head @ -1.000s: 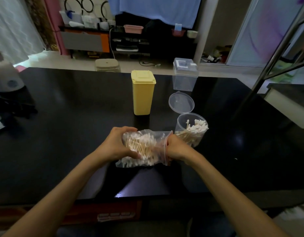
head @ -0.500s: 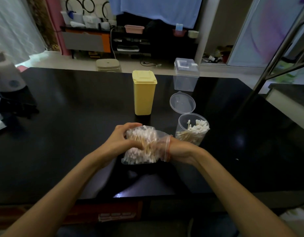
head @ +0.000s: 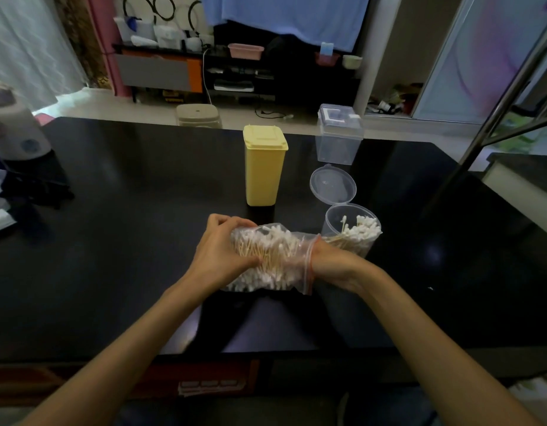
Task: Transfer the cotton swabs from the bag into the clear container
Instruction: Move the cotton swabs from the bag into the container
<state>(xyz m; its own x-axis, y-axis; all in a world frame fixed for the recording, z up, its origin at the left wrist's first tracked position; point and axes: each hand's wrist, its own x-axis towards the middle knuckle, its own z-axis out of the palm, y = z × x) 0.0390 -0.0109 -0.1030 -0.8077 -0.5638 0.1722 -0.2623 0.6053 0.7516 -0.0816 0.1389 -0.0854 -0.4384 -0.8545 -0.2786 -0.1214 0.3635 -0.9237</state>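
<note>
Gripping the bag [head: 266, 256] mid-table, left hand [head: 218, 253] outside, right hand [head: 330, 261] plunged inside; clear container [head: 353, 233] just beside.

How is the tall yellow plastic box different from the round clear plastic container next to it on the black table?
The tall yellow plastic box is opaque, and its lid is shut; the round clear plastic container is see-through, and its hinged lid stands open. The yellow box is rectangular and taller; the clear container is round and shorter. Cotton swabs show in the clear container, but what the yellow box holds is hidden. Both stand upright on the black table.
</note>
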